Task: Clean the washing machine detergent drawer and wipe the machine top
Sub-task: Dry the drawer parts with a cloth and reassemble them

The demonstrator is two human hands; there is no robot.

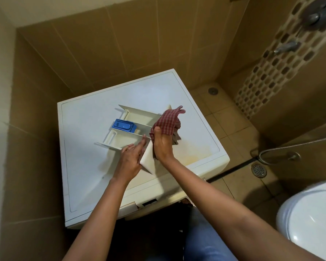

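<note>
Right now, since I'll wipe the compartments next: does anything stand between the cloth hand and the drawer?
Nothing visible does. The right hand grips the checked cloth over the detergent drawer; only the blue insert sits in its middle compartment.

One white washing machine (87, 129), one white plastic detergent drawer (139, 117), one red-checked cloth (167, 121), two round metal floor drains (258, 170), one white toilet (309, 213).

Glossy white plastic drawer (132, 117), woven checked cloth (167, 122), smooth yellow-stained machine top (196, 140), matt wall tiles (102, 53).
</note>
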